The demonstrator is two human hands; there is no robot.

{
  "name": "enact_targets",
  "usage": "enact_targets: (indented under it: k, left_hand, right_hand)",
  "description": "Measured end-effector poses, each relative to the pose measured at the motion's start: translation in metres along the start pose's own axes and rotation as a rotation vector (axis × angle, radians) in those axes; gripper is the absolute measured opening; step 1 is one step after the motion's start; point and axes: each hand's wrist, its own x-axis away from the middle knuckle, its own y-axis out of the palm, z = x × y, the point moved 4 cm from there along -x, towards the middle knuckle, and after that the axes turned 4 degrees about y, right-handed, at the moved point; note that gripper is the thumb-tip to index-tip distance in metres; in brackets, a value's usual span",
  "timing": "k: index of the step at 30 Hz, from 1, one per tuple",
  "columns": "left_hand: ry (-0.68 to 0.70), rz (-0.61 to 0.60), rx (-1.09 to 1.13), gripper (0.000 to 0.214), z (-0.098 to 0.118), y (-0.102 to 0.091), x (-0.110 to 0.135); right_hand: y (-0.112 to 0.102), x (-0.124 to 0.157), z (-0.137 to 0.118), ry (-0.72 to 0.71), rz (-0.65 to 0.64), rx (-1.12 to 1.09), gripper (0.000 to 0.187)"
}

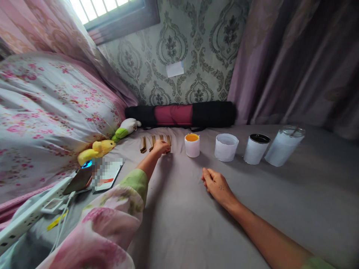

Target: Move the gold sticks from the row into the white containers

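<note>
My left hand point(160, 147) reaches over a row of thin gold-coloured sticks in small bundles point(143, 145). Its fingers are closed at the rightmost bundle point(168, 140), and the fingertips are partly hidden. Over the grey sheet, my right hand point(215, 183) is curled into a loose fist; whatever may be inside is hidden. Right of the bundles stands a white-wrapped cup with an orange inside point(192, 148). Farther right are a wide white-wrapped tub point(226, 151), a white-wrapped can with a dark inside point(254, 152) and a white-wrapped glass jar point(283, 149).
A black and dark red roll point(174, 115) lies along the patterned wall. At left are a yellow plush toy point(97, 151), a green and white plush toy point(126, 129), a phone point(78, 179), a flat screen device point(113, 173) and a white power strip point(21, 224) with cables.
</note>
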Motion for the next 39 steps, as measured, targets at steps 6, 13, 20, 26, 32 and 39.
enact_targets:
  k: [6, 13, 20, 26, 32, 39]
  left_hand:
    - [-0.083, -0.035, 0.418, 0.006, -0.001, 0.011, 0.008]
    - [-0.126, -0.067, 0.783, 0.009, -0.003, 0.031, 0.024]
    - [-0.172, -0.102, 0.991, 0.017, -0.004, 0.047, 0.041]
    - [-0.18, -0.13, 1.094, 0.018, -0.001, 0.052, 0.059]
    - [-0.187, -0.179, 1.169, 0.013, 0.003, 0.054, 0.08]
    - [-0.213, -0.214, 1.265, 0.013, 0.005, 0.057, 0.101]
  right_hand:
    - [0.001, -0.001, 0.002, -0.001, 0.004, -0.012, 0.043]
    - [0.0, 0.0, 0.0, 0.018, 0.003, 0.016, 0.042]
    - [0.0, 0.0, 0.001, -0.004, -0.001, 0.009, 0.042]
    - [0.0, 0.0, 0.002, -0.011, -0.002, 0.013, 0.043]
    - [0.0, -0.001, 0.002, -0.001, -0.002, 0.023, 0.044]
    - [0.0, 0.0, -0.001, 0.032, -0.009, 0.019, 0.043]
